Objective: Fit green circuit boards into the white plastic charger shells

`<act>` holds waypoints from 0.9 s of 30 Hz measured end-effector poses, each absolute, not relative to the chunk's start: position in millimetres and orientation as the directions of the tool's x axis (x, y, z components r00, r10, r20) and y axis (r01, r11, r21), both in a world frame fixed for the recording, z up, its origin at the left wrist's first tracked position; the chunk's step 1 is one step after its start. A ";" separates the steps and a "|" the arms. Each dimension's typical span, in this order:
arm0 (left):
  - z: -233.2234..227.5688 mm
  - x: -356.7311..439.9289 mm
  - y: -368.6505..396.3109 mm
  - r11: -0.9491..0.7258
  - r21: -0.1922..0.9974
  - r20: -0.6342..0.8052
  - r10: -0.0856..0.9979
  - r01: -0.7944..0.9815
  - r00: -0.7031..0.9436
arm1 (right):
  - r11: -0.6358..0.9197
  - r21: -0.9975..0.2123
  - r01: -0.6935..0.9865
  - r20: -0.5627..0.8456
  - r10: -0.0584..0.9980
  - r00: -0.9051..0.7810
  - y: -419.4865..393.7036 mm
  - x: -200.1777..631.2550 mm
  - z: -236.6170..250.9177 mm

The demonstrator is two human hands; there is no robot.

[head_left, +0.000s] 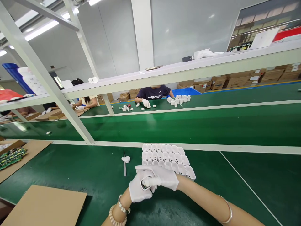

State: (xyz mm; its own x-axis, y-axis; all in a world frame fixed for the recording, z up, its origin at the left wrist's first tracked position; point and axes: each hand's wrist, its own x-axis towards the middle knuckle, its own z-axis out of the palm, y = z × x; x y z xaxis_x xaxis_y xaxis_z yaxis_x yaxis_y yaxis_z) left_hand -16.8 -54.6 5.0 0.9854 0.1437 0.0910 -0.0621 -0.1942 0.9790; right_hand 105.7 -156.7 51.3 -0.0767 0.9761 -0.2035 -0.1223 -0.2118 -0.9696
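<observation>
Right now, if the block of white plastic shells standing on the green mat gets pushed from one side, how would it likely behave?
The white shells look hollow and thin-walled, so probably light. They stand loose in rows, open ends up, so a push would likely scatter or tip some rather than slide the block whole. The green mat looks smooth, so they may skid easily.

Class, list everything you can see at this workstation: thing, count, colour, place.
white plastic shells: many, white, rows ahead of the hands
white plastic cap: one, white, beside a thin metal strip
brown cardboard sheet: one, brown, near left
green circuit boards: a pile, green, far left
green bench mat: green, underneath
co-worker: one, dark shirt, opposite
left hand: white glove, grip on one white shell
right hand: white glove, pressing it
</observation>
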 end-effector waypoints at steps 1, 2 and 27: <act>10.4 -17.4 -55.4 -0.167 0.984 0.090 0.133 -0.067 0.987 | -0.160 -0.985 -0.059 -0.154 0.984 -0.093 -157.4 110.4 55.1; 14.7 -17.7 -55.9 -0.140 0.988 0.087 0.127 -0.069 0.988 | -0.102 -0.995 -0.007 -0.101 0.989 -0.109 -158.0 114.9 58.0; 5.0 -11.0 -65.5 -0.052 0.993 -0.103 0.041 0.105 0.994 | 0.107 -0.730 0.675 0.127 0.992 -0.019 -160.1 115.5 60.6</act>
State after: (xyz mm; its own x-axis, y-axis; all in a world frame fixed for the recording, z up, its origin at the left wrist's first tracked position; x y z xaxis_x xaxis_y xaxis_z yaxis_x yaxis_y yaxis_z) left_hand -11.0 -65.5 5.0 0.9939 0.0408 -0.1028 0.1048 -0.0521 0.9931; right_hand 115.5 -160.1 60.6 -0.0194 0.9917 0.1270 0.6753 0.1067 -0.7298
